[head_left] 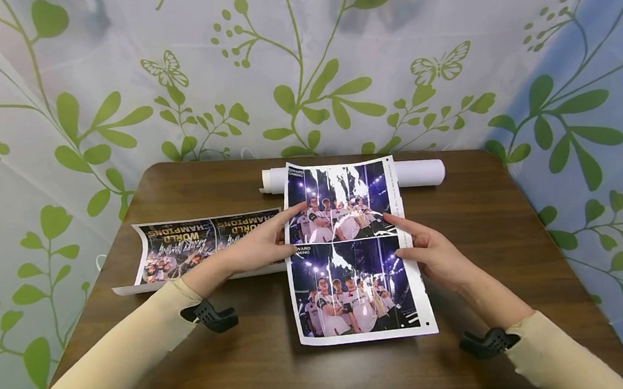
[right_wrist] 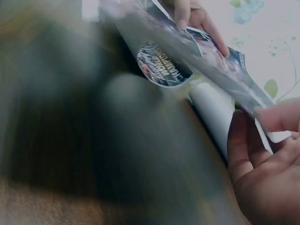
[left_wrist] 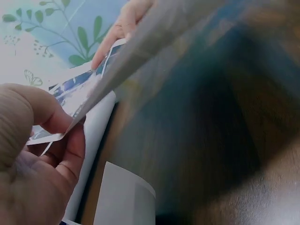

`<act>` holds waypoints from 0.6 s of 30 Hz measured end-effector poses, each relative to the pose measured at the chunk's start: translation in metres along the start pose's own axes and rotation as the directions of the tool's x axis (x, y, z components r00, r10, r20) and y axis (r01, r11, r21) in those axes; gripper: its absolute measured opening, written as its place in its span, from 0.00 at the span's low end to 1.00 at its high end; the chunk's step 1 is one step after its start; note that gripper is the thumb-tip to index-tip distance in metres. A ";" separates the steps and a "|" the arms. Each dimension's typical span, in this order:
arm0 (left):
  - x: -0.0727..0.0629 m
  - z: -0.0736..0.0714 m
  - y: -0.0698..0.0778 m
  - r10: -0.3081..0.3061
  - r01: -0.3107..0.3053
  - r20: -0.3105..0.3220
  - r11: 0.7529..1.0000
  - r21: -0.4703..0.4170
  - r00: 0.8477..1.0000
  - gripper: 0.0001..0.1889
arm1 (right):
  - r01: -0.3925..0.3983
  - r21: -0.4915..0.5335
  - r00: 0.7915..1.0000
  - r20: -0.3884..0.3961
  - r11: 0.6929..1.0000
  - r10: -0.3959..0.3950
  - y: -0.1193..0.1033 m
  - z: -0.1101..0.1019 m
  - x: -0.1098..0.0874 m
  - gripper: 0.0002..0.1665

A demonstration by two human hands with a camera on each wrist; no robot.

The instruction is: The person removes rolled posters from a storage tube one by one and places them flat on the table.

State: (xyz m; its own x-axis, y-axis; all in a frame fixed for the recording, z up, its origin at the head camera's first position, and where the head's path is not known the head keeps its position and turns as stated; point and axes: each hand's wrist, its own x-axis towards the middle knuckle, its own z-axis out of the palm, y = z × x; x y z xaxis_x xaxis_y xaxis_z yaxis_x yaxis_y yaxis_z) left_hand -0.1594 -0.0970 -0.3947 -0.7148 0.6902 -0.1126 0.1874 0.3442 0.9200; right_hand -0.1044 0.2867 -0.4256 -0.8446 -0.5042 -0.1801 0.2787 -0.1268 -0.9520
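Observation:
A glossy printed photo sheet (head_left: 329,315), with two matching group pictures one above the other, is held raised above the table's middle. My left hand (head_left: 255,245) pinches its left edge between thumb and fingers, the index finger extended over the print. On the opposite edge my right hand (head_left: 439,254) grips the sheet the same way. The left wrist view shows the left hand (left_wrist: 37,154) with the paper edge between thumb and curled fingers. In the right wrist view, the right hand (right_wrist: 272,164) has the edge between thumb and fingers.
Behind the sheet lies a rolled white paper tube (head_left: 419,172). At left, a "World Champions" poster (head_left: 175,248) lies with its near edge curled up, partly behind the left forearm. The brown wooden table (head_left: 260,375) meets a leaf-patterned curtain (head_left: 301,67) at the back.

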 end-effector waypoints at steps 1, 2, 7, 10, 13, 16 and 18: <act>-0.001 -0.001 -0.001 -0.014 0.014 0.005 0.998 -0.053 1.000 0.47 | 0.000 0.023 1.000 0.007 1.000 0.000 0.001 -0.001 0.000 0.41; -0.001 -0.003 -0.002 -0.021 0.021 0.005 0.995 -0.100 1.000 0.47 | -0.002 0.048 1.000 0.014 0.999 0.001 0.002 -0.002 0.001 0.40; -0.005 -0.007 -0.008 -0.053 0.053 0.003 0.982 -0.181 0.999 0.46 | 0.022 0.052 1.000 0.015 0.998 -0.023 0.007 -0.005 0.002 0.37; -0.004 -0.003 -0.008 -0.076 0.076 -0.014 0.997 -0.019 0.997 0.46 | 0.028 -0.058 1.000 -0.010 0.998 -0.029 0.008 -0.005 0.002 0.38; -0.002 0.004 -0.002 -0.103 0.114 -0.068 0.976 0.183 0.992 0.47 | 0.004 -0.174 0.999 -0.050 0.985 -0.013 0.009 -0.006 0.002 0.40; 0.001 0.009 0.003 -0.136 0.168 -0.116 0.923 0.346 0.984 0.46 | -0.035 -0.236 0.997 -0.082 0.971 0.016 0.011 -0.007 0.003 0.41; 0.000 0.012 0.006 -0.147 0.190 -0.130 0.878 0.439 0.981 0.45 | -0.057 -0.252 0.995 -0.089 0.966 0.035 0.014 -0.009 0.005 0.42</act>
State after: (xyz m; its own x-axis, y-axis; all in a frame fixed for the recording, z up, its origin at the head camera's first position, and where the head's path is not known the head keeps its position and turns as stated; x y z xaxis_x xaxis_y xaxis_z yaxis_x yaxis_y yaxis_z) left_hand -0.1508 -0.0872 -0.3938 -0.8161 0.5432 -0.1970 0.3242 0.7127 0.6220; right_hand -0.1086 0.2903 -0.4424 -0.8715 -0.4304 -0.2351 0.2021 0.1216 -0.9718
